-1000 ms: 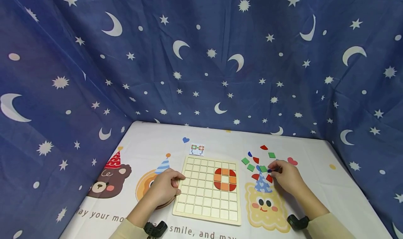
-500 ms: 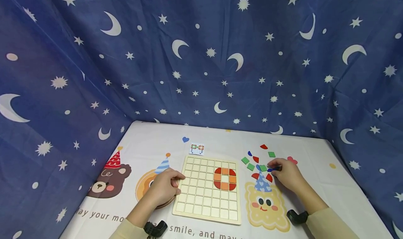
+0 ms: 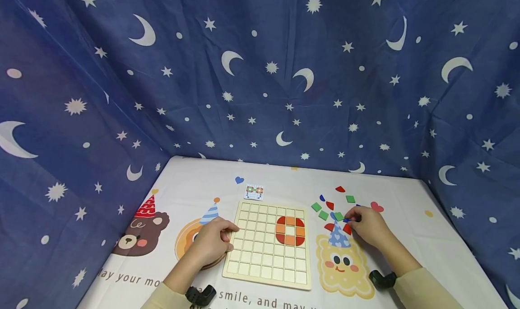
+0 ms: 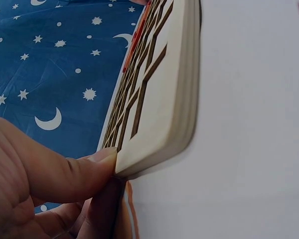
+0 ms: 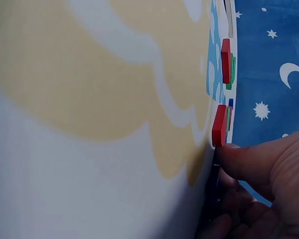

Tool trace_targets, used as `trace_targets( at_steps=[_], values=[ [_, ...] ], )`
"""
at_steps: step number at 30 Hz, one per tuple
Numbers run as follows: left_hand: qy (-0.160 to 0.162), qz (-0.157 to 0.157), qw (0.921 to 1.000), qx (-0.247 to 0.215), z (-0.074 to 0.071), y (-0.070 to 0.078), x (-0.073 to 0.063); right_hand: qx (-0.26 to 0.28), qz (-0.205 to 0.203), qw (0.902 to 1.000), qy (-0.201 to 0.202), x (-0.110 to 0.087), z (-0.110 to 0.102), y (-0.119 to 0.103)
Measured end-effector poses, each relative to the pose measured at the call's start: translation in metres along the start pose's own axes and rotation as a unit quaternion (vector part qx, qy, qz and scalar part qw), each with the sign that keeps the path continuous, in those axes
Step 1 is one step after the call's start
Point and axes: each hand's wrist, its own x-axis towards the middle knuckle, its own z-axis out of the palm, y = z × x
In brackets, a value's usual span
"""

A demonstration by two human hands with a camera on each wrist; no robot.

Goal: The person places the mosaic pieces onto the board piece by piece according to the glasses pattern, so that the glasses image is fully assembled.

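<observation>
My left hand (image 3: 213, 242) holds the left edge of a pale wooden grid board (image 3: 266, 283), thumb on its rim and fingers at its side. In the left wrist view the thumb (image 4: 84, 172) presses near the board's corner (image 4: 154, 142). Red and orange pieces (image 3: 290, 221) form a ring in the board's right part. To the right of the board, my right hand (image 3: 370, 227) pinches a small blue piece (image 3: 346, 220), mostly hidden by the fingers. A green square (image 3: 339, 216) and a red piece (image 3: 347, 229) lie right by the fingertips.
Loose green squares (image 3: 316, 207), red pieces (image 3: 340, 189) and a blue piece (image 3: 322, 198) lie scattered right of the board. A small pattern card (image 3: 254, 192) is behind the board. A blue star-print curtain (image 3: 260, 96) backs the printed white tablecloth (image 3: 203, 173).
My right fingers have shifted slightly around the blue piece, and less of it shows than half a second ago. My left hand stays on the board's edge.
</observation>
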Motion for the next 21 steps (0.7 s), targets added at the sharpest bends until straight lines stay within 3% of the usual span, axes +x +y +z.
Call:
trace_targets(
  at_steps=[13, 21],
  values=[
    [-0.003, -0.001, 1.0, -0.005, 0.0, 0.0, 0.0, 0.014, -0.01, 0.9998, 0.014, -0.002, -0.001, -0.001],
    [-0.002, 0.0, 1.0, -0.006, 0.0, 0.0, 0.0, 0.082, -0.006, 0.9965, 0.016, -0.015, -0.001, -0.017]
  ],
)
